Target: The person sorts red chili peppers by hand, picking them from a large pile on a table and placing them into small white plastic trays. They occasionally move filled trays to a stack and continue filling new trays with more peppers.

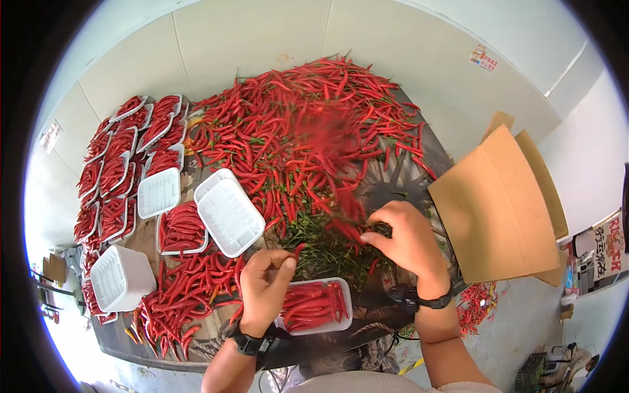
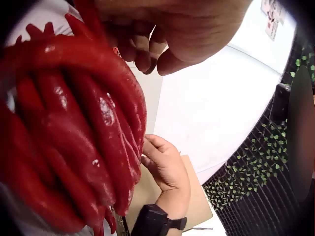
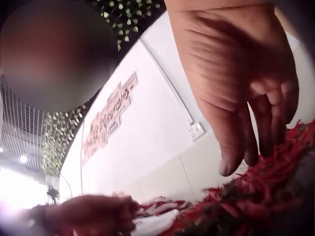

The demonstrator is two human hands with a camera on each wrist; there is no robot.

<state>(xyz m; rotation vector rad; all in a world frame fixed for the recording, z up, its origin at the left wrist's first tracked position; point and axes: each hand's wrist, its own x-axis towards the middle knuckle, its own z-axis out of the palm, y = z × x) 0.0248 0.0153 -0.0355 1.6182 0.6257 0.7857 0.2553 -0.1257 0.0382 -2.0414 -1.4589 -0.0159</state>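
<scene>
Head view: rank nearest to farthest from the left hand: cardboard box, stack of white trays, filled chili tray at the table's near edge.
1. Filled chili tray: just right of the left hand.
2. Stack of white trays: off to the left.
3. Cardboard box: far right side.

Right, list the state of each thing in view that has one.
Left hand: pinching a red chili
Right hand: fingers relaxed
Green stems: loose, piled
Red chili heap: loose, spread out
Front tray: holding red chilies
Left-side trays: filled with red chilies
White tray stack: nested
White tray beside the heap: empty
Cardboard box: flaps sticking out
Black wristbands: strapped on
</scene>
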